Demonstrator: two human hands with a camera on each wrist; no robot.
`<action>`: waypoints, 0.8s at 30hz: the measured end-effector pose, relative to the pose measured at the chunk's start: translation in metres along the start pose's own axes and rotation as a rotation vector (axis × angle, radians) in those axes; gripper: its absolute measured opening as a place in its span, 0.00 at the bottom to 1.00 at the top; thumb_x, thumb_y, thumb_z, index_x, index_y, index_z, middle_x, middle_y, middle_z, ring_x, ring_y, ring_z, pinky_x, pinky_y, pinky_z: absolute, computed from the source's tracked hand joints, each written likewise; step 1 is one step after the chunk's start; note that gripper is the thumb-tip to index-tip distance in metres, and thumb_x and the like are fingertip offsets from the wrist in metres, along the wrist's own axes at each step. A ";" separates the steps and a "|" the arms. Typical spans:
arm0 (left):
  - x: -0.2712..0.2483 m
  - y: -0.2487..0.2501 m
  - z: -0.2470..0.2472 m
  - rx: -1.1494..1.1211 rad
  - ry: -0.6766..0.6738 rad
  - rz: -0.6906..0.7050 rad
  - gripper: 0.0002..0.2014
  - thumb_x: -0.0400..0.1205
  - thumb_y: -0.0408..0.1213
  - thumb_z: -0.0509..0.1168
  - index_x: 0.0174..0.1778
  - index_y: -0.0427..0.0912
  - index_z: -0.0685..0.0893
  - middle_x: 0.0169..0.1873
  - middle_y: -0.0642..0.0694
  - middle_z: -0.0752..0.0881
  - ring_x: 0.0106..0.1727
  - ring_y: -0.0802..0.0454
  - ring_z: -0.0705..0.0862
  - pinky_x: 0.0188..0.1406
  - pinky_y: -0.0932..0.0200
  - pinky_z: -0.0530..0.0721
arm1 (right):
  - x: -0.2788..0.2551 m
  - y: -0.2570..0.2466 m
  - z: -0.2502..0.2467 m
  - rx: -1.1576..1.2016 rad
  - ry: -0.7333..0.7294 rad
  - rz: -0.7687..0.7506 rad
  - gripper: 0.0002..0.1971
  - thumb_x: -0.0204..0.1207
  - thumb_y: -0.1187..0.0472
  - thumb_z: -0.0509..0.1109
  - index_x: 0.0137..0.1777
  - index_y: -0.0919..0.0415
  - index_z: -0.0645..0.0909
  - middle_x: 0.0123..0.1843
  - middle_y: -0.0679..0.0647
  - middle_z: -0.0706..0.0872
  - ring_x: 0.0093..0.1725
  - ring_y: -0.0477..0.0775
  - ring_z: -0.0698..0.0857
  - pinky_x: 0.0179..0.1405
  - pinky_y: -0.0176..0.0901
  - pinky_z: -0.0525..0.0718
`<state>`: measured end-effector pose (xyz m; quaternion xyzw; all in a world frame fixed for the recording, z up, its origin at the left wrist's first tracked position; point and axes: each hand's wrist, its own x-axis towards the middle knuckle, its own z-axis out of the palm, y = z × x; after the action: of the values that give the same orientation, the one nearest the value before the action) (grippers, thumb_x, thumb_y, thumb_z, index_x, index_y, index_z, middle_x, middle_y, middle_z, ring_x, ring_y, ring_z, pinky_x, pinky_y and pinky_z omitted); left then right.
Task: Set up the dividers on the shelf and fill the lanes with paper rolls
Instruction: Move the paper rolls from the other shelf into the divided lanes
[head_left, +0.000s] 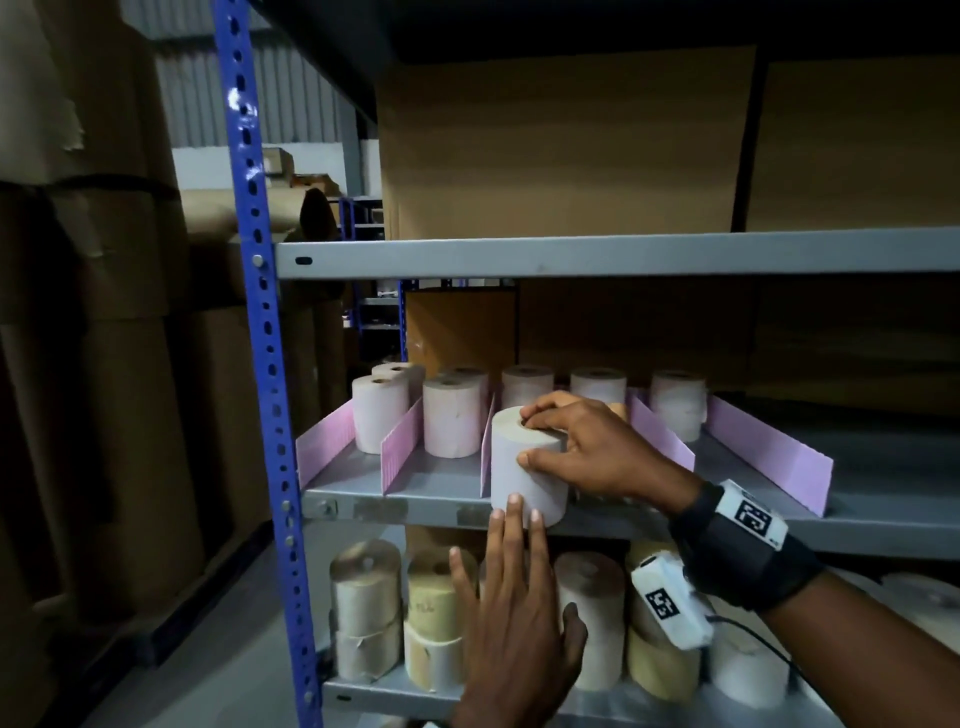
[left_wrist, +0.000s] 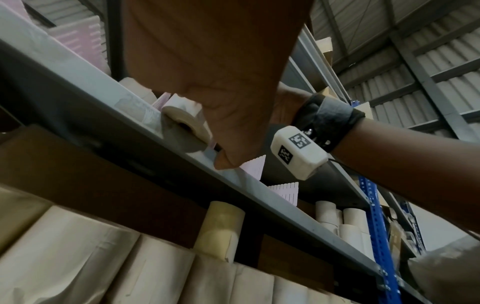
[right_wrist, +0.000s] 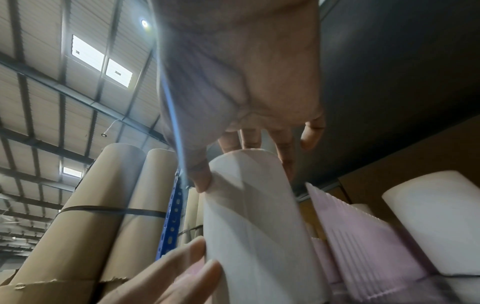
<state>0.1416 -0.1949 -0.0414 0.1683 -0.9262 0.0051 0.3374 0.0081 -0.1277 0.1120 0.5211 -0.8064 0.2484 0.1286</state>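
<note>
In the head view, the right hand (head_left: 592, 447) grips the top of a white cylindrical paper roll (head_left: 527, 467) standing at the front edge of the grey metal shelf (head_left: 883, 525) between pink ribbed plastic dividers (head_left: 400, 448), while the left hand (head_left: 511, 597), fingers straight, presses its lower side. From the left wrist, that palm (left_wrist: 215, 61) covers the roll's end (left_wrist: 185, 123). From the right wrist, thumb and fingers (right_wrist: 283, 150) clasp the roll (right_wrist: 254, 222), a divider (right_wrist: 358, 230) just beyond.
</note>
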 end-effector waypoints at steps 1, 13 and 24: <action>0.006 0.000 0.005 -0.004 -0.001 -0.002 0.50 0.63 0.60 0.73 0.81 0.39 0.75 0.83 0.37 0.70 0.82 0.40 0.72 0.71 0.23 0.73 | 0.006 0.005 0.002 -0.006 -0.011 0.010 0.34 0.67 0.32 0.65 0.68 0.51 0.83 0.69 0.42 0.80 0.67 0.48 0.78 0.68 0.62 0.75; 0.049 -0.012 0.048 -0.015 0.045 0.084 0.40 0.73 0.58 0.62 0.77 0.37 0.80 0.76 0.40 0.80 0.80 0.41 0.76 0.74 0.31 0.63 | 0.096 0.038 -0.003 -0.353 -0.305 0.110 0.22 0.78 0.43 0.69 0.68 0.52 0.82 0.69 0.53 0.84 0.65 0.56 0.83 0.65 0.51 0.80; 0.052 -0.020 0.063 -0.068 0.189 0.142 0.31 0.75 0.48 0.61 0.72 0.35 0.84 0.71 0.38 0.84 0.75 0.38 0.81 0.77 0.40 0.67 | 0.143 0.062 0.005 -0.494 -0.348 0.117 0.21 0.77 0.43 0.70 0.32 0.54 0.69 0.34 0.45 0.69 0.40 0.55 0.73 0.32 0.43 0.64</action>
<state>0.0714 -0.2379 -0.0596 0.0894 -0.8995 0.0133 0.4274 -0.1084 -0.2206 0.1582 0.4612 -0.8810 -0.0410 0.0968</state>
